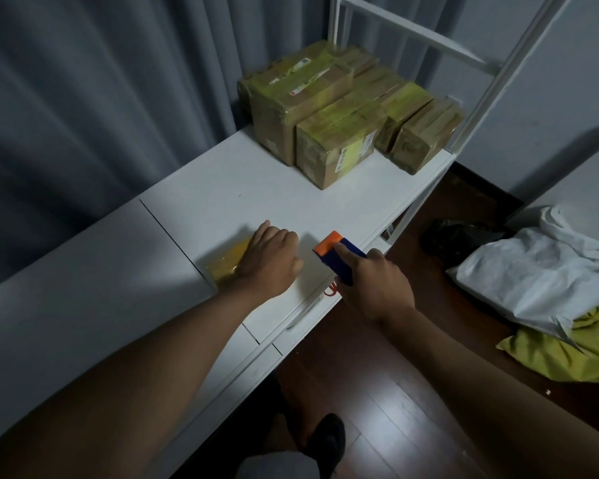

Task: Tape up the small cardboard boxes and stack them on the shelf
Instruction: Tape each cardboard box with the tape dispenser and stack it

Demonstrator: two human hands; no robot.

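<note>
On the white desk top (pixel 222 202) lies a small flat yellow-taped package (pixel 225 262). My left hand (pixel 272 261) rests on its right end with fingers curled over it. My right hand (pixel 374 285) grips a blue tape dispenser with an orange cutter head (pixel 338 252), held just right of the left hand near the desk's front edge. Several taped cardboard boxes (pixel 343 108) stand packed together at the far end of the desk, under the white shelf frame (pixel 478 98).
A grey curtain hangs along the left. Drawers with a handle (pixel 300 318) run under the desk front, and something red (pixel 331 290) shows below the dispenser. On the right lie a white bag (pixel 540 274), a yellow bag (pixel 567 354) and a black bag (pixel 453 236) above dark wood floor.
</note>
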